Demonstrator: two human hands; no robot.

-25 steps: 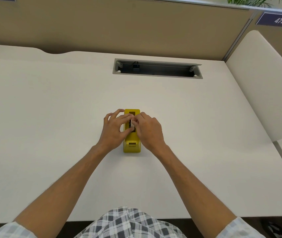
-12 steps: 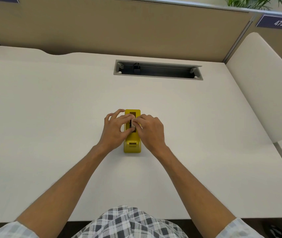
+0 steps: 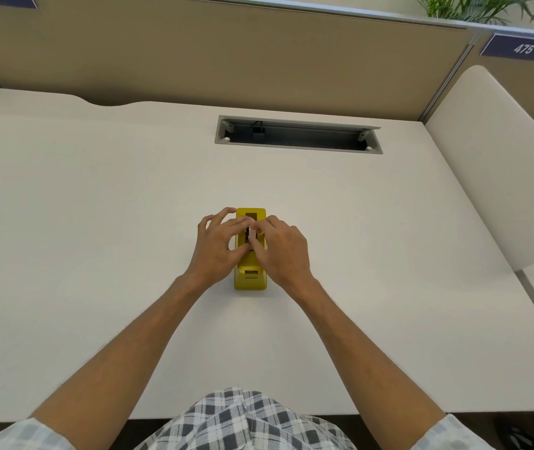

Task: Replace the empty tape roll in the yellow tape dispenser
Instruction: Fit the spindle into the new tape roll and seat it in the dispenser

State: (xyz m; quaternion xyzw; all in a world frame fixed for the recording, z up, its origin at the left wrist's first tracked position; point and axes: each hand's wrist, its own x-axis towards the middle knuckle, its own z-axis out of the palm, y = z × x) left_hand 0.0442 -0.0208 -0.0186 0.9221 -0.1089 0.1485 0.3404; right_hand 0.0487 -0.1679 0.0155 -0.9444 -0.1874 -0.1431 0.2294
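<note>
Yellow plastic tape dispenser (image 3: 250, 280) sits mid-surface between both hands: left hand (image 3: 218, 248) and right hand (image 3: 283, 251) both pinch a small white roll core (image 3: 252, 236) over its slot, on the plain off-white surface (image 3: 96, 222).

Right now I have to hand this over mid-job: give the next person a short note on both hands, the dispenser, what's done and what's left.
Left hand: fingers curled over the middle of the yellow tape dispenser, pinching at its slot.
Right hand: same from the other side, fingertips meeting the left on a small pale piece in the slot; whether that is the empty roll or its core is too small to tell.
Dispenser stands on the white desk, mid-desk, long axis pointing away.
Done: the roll not seen out.
Left: lift it out, fit a new roll. No new roll is in view.
</note>
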